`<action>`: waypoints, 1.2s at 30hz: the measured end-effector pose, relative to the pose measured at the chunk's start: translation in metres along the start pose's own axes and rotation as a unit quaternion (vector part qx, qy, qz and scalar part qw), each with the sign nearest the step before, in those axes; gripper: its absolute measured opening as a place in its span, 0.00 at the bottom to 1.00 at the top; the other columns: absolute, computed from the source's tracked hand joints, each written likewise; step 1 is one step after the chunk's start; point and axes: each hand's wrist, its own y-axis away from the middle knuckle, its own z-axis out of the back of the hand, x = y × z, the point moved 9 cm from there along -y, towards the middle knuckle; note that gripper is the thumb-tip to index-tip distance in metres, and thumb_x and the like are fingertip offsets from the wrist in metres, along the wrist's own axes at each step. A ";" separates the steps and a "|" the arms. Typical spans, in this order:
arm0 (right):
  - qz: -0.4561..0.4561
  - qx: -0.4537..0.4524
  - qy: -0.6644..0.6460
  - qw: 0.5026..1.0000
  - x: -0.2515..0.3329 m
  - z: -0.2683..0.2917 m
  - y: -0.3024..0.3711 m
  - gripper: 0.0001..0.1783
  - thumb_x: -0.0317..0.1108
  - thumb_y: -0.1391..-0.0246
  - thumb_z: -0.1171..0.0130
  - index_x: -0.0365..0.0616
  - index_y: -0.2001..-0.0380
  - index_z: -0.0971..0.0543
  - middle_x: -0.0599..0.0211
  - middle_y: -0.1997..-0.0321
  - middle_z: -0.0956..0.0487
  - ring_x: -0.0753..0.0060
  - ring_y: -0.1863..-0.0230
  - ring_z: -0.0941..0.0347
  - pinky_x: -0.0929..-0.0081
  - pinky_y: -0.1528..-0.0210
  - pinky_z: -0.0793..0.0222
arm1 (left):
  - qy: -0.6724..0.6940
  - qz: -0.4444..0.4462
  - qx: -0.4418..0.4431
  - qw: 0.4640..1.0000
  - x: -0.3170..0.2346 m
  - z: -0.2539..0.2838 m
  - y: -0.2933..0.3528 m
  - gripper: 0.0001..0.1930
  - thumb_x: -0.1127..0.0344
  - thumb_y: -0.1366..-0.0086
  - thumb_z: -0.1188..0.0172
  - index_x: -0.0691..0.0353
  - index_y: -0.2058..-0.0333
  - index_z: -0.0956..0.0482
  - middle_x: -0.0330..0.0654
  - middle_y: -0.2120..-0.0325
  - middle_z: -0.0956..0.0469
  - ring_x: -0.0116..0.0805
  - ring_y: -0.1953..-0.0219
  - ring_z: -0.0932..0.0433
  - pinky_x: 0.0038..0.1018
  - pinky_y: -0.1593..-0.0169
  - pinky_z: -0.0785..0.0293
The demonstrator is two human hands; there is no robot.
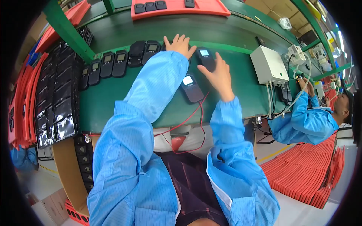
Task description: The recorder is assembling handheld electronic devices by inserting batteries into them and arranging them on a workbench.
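Observation:
My left hand (pixel 179 44) reaches far forward over the green bench, fingers spread, resting on the bench beside a black handheld device (pixel 151 50) at the end of a row. My right hand (pixel 216 74) grips another black device with a lit screen (pixel 205 56), thumb against its side. A third black device with a lit screen (pixel 191 89) lies on the bench between my arms, with red and black wires (pixel 190 120) running from it over the front edge.
A row of black devices (pixel 109 64) lines the bench to the left. Stacked black trays (pixel 60 98) and red trays (pixel 22 109) stand at left. A red tray (pixel 177 7) rides the conveyor. A white box (pixel 268 64) sits right; another person's sleeve (pixel 305 120) beyond.

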 end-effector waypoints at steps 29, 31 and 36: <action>-0.051 -0.036 -0.261 0.963 0.003 -0.061 -0.051 0.41 0.35 0.64 0.25 0.34 0.47 0.33 0.59 0.64 0.20 0.73 0.66 0.22 0.76 0.64 0.27 | 0.231 -0.370 0.011 0.900 -0.045 0.065 0.162 0.40 0.42 0.59 0.29 0.57 0.50 0.31 0.44 0.45 0.31 0.48 0.40 0.36 0.46 0.37 0.43; -0.025 -0.048 -0.253 0.966 0.009 -0.053 -0.051 0.41 0.35 0.63 0.26 0.34 0.46 0.33 0.59 0.63 0.20 0.72 0.64 0.23 0.75 0.63 0.27 | 0.242 -0.341 -0.010 0.908 -0.050 0.059 0.160 0.42 0.42 0.59 0.29 0.57 0.48 0.34 0.45 0.44 0.33 0.49 0.39 0.37 0.49 0.35 0.47; -0.073 -0.026 -0.251 0.965 0.016 -0.039 -0.048 0.41 0.36 0.60 0.28 0.33 0.44 0.35 0.57 0.58 0.22 0.70 0.60 0.24 0.73 0.57 0.28 | 0.281 -0.312 0.017 0.907 -0.040 0.052 0.160 0.43 0.46 0.56 0.32 0.56 0.43 0.38 0.46 0.43 0.35 0.47 0.37 0.39 0.53 0.33 0.53</action>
